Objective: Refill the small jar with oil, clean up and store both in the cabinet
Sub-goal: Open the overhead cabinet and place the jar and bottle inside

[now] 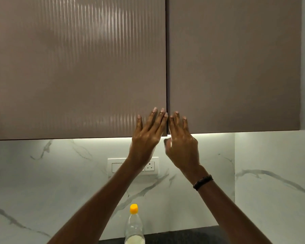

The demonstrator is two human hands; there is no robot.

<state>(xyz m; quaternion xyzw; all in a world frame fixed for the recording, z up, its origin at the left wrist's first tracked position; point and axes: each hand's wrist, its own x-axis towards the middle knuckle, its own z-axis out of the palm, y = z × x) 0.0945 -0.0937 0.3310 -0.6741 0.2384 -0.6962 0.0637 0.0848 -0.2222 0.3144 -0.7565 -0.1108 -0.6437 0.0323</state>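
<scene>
Two cabinet doors (77, 67) fill the upper frame, shut, meeting at a centre seam. I have the left hand (146, 132) and right hand (181, 138) flat there, fingers straight, holding nothing. I'd hook fingertips under each lower edge and pull evenly outward. Low centre, the oil bottle (134, 226) stands on the dark surface (192, 235), orange cap (134, 208) on; I see no small jar.

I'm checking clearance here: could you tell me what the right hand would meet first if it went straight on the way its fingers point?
Probably the right cabinet door: the right hand already seems to touch its lower left corner.
</scene>
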